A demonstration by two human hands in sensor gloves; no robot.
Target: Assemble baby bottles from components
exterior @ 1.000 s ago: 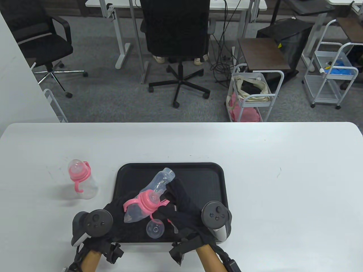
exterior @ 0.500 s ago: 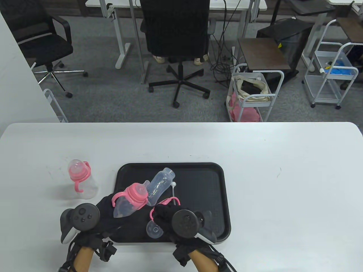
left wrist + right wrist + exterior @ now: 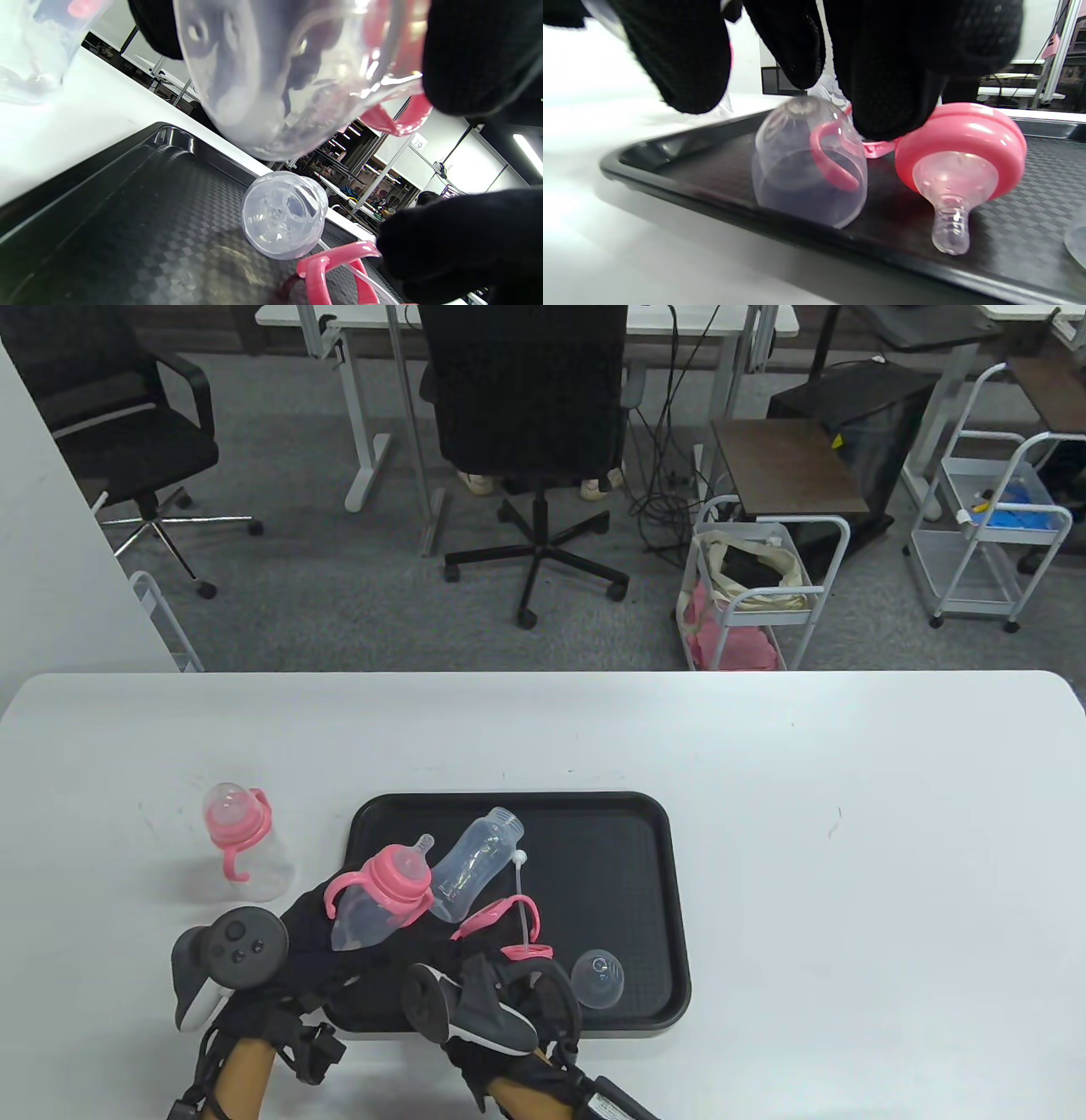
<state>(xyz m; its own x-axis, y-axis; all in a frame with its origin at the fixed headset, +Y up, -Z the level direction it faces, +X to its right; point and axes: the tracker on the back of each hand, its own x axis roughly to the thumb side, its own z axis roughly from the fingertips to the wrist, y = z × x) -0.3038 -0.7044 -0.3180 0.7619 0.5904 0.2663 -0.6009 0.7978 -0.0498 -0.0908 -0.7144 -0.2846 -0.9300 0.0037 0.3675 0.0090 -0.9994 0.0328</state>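
Observation:
My left hand (image 3: 327, 929) grips a clear bottle (image 3: 366, 914) with a pink handled collar and nipple (image 3: 399, 874), tilted above the black tray's (image 3: 611, 857) left side; its base fills the left wrist view (image 3: 271, 67). My right hand (image 3: 488, 984) is low over the tray's front edge. In the right wrist view its fingers (image 3: 895, 84) hang spread just above a clear cap (image 3: 810, 169) and a pink collar with nipple (image 3: 961, 156); I see no grip. An open clear bottle body (image 3: 475, 861) lies on the tray.
A finished pink-collared bottle (image 3: 242, 840) stands on the white table left of the tray. On the tray lie a pink handle ring (image 3: 501, 914), a thin straw (image 3: 519, 891) and a second clear cap (image 3: 598, 980). The table edge is near the tray's front rim.
My left hand has carried the collared bottle left and up. My right hand has let go of it, pulled back and dropped to the tray's front, uncovering the second clear cap.

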